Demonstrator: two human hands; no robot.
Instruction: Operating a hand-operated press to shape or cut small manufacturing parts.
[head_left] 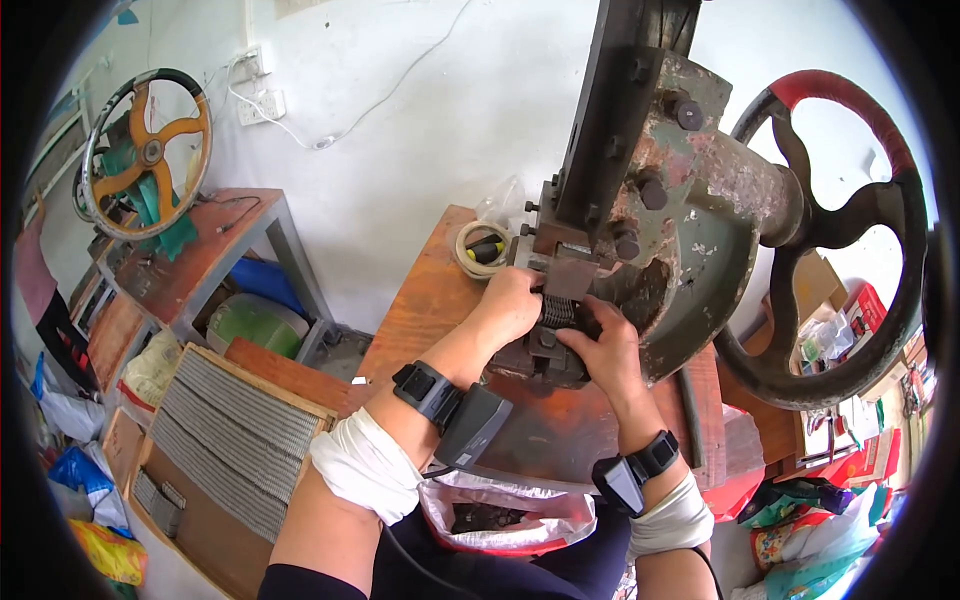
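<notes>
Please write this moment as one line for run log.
Left hand: at grey ridged piece; Right hand: at its other side; Above: worn green-grey metal press; Lower left: wooden tray, rows of grey strips

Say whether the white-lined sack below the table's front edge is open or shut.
The sack is open: its mouth gapes, with dark contents showing inside.

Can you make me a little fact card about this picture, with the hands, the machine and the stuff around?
Left hand: fingers at the left of a ridged metal piece
Right hand: fingers at its right
Machine: worn green press
Wheel: red-and-black handwheel
Left side: wooden tray with grey rows
Below bench edge: open bag
</notes>
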